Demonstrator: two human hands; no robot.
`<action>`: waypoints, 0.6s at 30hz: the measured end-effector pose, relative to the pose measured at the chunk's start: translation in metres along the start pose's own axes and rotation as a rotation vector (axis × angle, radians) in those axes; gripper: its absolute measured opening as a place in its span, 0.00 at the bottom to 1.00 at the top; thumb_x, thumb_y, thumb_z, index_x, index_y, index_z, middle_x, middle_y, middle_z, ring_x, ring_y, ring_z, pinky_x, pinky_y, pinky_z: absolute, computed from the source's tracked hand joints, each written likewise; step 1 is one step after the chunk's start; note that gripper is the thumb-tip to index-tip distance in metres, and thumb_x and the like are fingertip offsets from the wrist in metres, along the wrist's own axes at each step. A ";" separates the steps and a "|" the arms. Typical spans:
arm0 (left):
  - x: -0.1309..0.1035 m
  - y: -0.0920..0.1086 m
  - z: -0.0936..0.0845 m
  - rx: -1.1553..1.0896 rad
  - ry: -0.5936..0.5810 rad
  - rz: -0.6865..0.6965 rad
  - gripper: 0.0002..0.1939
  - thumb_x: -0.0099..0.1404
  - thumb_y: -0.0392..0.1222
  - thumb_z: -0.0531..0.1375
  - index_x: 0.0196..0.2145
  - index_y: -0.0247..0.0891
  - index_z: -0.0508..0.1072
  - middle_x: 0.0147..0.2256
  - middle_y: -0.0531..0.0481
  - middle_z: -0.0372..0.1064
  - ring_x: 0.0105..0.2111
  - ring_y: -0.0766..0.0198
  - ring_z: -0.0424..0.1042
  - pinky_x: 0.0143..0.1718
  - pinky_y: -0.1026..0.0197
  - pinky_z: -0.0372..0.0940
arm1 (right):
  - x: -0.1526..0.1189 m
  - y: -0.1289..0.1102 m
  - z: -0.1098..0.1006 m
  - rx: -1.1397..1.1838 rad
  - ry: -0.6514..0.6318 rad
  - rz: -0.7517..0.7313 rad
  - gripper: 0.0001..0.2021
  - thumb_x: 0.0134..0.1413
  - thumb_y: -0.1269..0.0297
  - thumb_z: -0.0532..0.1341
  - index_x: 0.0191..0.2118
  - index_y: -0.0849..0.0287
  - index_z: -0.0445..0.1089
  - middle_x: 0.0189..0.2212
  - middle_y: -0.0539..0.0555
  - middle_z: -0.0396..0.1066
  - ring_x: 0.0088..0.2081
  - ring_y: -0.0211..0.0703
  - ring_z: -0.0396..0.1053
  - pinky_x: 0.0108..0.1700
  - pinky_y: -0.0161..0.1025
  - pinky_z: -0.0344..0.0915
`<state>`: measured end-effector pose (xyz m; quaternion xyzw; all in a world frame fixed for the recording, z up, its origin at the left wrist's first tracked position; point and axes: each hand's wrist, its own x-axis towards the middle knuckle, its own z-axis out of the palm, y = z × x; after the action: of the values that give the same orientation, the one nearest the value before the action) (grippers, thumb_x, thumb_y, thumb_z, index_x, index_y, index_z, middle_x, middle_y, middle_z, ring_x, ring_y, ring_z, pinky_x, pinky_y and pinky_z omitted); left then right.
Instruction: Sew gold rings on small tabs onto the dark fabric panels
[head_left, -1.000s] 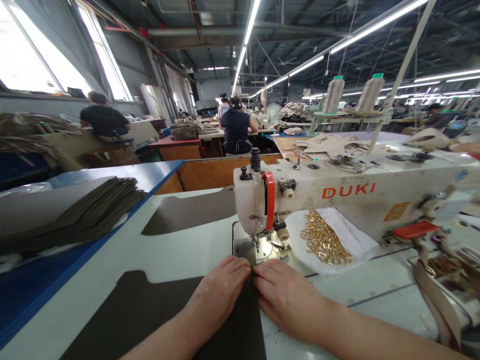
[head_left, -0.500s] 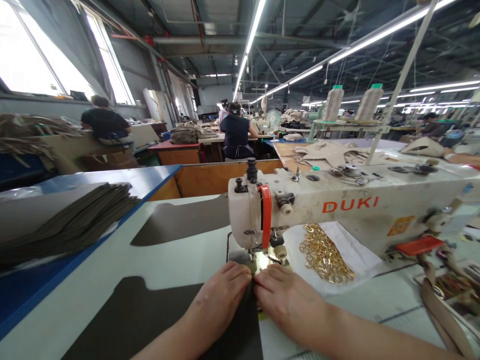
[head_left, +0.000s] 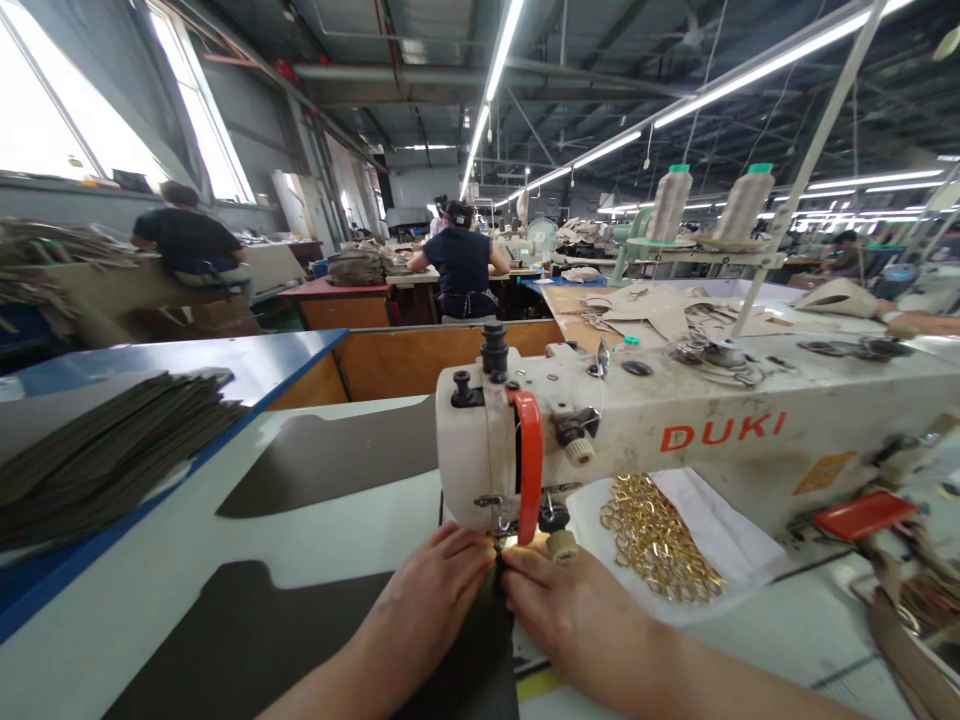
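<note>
A white sewing machine (head_left: 622, 410) with a red lever at its head stands in front of me. Just below its needle area, my left hand (head_left: 439, 590) is closed, fingertips pressing on a dark grey-green fabric panel (head_left: 300, 640). Close beside it, my right hand (head_left: 559, 600) pinches at the panel's right edge. The two sets of fingertips nearly meet, and they hide the stitching point. From there the panel spreads left and toward me over the pale table. Another dark panel (head_left: 337, 450) lies farther back, left of the machine head.
Gold metal rings (head_left: 660, 540) lie heaped on white cloth (head_left: 724, 515) under the machine arm. A stack of dark panels (head_left: 112, 450) sits on the blue-edged table at left. Thread cones (head_left: 742, 205) stand behind the machine. Co-workers sit farther off, one straight ahead (head_left: 461, 260).
The view has moved nearer the machine head, which looks larger and lower. Both hands keep their closed posture at the needle area, with fingertips now closer under the head.
</note>
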<state>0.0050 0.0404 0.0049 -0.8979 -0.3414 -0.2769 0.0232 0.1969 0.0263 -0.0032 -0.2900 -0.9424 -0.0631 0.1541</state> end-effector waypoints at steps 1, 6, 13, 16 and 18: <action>0.000 -0.001 0.000 0.003 0.016 0.002 0.13 0.68 0.31 0.50 0.32 0.37 0.72 0.31 0.48 0.74 0.34 0.61 0.73 0.42 0.58 0.70 | 0.000 0.000 0.000 -0.003 0.001 -0.004 0.02 0.58 0.74 0.57 0.36 0.63 0.66 0.37 0.57 0.70 0.44 0.47 0.67 0.46 0.42 0.64; 0.001 -0.002 0.001 -0.015 0.069 0.006 0.14 0.69 0.33 0.49 0.31 0.38 0.72 0.31 0.48 0.74 0.34 0.62 0.73 0.40 0.59 0.71 | 0.000 0.000 0.000 0.004 0.014 0.011 0.02 0.59 0.74 0.56 0.36 0.63 0.66 0.37 0.57 0.72 0.43 0.46 0.69 0.45 0.41 0.64; 0.005 -0.003 0.000 0.001 0.121 0.051 0.15 0.68 0.33 0.47 0.32 0.39 0.72 0.31 0.49 0.76 0.33 0.61 0.74 0.39 0.60 0.71 | -0.001 -0.001 0.007 -0.017 0.066 0.031 0.04 0.59 0.75 0.55 0.38 0.64 0.66 0.42 0.60 0.71 0.42 0.47 0.70 0.45 0.44 0.65; 0.005 -0.003 0.001 0.015 0.135 0.056 0.15 0.69 0.34 0.47 0.31 0.39 0.72 0.30 0.49 0.76 0.32 0.62 0.74 0.38 0.60 0.71 | -0.003 0.000 0.010 -0.012 0.066 0.026 0.04 0.58 0.75 0.56 0.39 0.64 0.66 0.40 0.59 0.72 0.42 0.47 0.69 0.46 0.44 0.65; 0.004 -0.003 0.003 0.015 0.124 0.028 0.15 0.68 0.33 0.48 0.32 0.39 0.72 0.30 0.50 0.76 0.33 0.62 0.74 0.40 0.59 0.71 | -0.005 0.000 0.011 -0.005 0.084 0.040 0.04 0.58 0.74 0.57 0.39 0.64 0.66 0.41 0.58 0.72 0.41 0.46 0.69 0.46 0.44 0.65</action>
<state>0.0074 0.0456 0.0045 -0.8835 -0.3288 -0.3291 0.0551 0.1980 0.0256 -0.0148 -0.3063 -0.9290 -0.0745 0.1940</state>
